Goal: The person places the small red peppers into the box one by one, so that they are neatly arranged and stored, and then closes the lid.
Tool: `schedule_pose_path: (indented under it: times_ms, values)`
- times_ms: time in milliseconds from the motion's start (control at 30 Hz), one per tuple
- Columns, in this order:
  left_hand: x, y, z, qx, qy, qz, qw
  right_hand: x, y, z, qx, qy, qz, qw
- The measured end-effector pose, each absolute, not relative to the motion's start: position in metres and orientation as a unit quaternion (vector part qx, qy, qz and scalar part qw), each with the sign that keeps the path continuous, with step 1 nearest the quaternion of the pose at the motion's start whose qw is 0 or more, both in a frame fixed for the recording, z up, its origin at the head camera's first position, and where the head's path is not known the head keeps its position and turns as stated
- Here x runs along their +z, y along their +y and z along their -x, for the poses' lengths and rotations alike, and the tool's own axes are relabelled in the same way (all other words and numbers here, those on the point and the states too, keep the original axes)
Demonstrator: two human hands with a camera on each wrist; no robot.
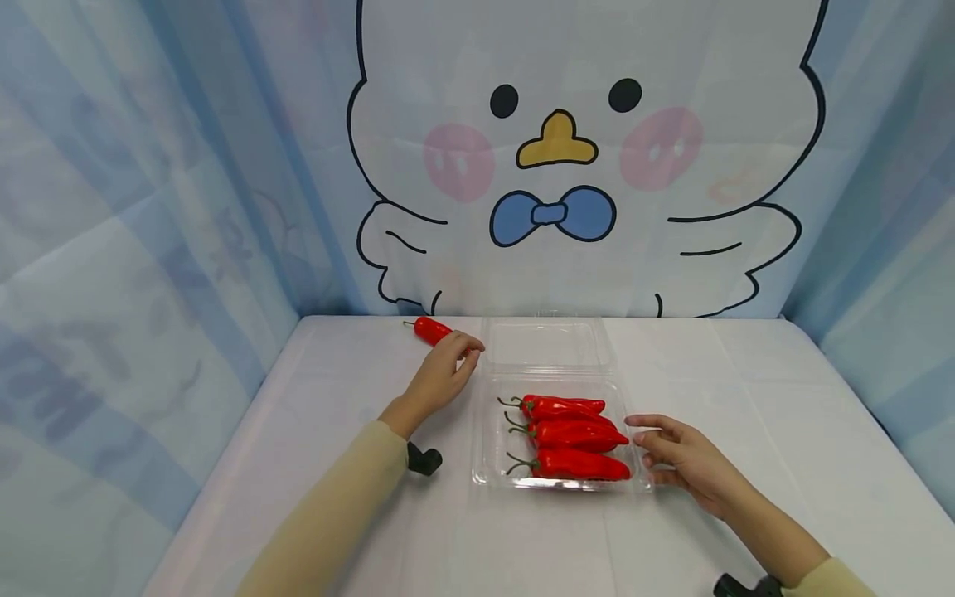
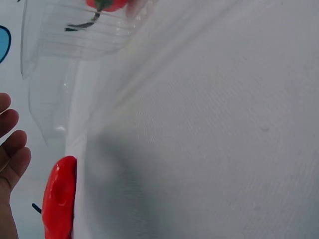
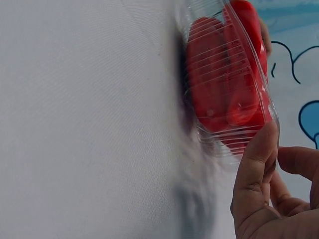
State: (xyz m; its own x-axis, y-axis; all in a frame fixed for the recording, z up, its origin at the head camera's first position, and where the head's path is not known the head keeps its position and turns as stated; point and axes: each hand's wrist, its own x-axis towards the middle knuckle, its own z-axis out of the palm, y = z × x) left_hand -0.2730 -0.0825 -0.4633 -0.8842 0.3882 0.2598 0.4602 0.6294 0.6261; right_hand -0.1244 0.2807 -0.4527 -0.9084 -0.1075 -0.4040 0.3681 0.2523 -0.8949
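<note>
A clear plastic clamshell box (image 1: 488,448) lies with its lid (image 1: 548,344) folded back, away from me. Several red chili peppers (image 1: 582,464) with green stems rest side by side inside it. One more red pepper (image 1: 431,330) lies outside, left of the lid; my left hand (image 1: 442,369) partly covers it in the head view. In the left wrist view, a gap shows between the left fingers (image 2: 17,144) and that pepper (image 2: 59,199). My right hand (image 1: 690,460) is at the box's right side, its fingertips (image 3: 264,137) touching or very near the wall, fingers loosely bent.
A white cloth covers the table (image 1: 373,531). Behind it hangs a curtain (image 1: 552,274) printed with a cartoon animal, and pale blue curtains (image 1: 149,249) close off both sides. Black wrist mounts (image 1: 424,460) sit on both arms.
</note>
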Motion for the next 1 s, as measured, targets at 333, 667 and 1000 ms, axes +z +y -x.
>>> schedule_pose_path:
  times_ms: [333,667,1000]
  values:
    - [-0.471,-0.093,0.296,-0.313,-0.932,0.166,0.072,-0.449,0.279,0.125,-0.606,0.766,-0.083,0.199]
    - [-0.473,-0.105,0.317,-0.127,-0.977,0.143,0.092,-0.450,0.279,0.125,-0.607,0.765,-0.082,0.199]
    - [-0.476,-0.123,0.331,-0.055,-0.991,0.121,0.030,-0.451,0.279,0.126,-0.600,0.771,-0.080,0.199]
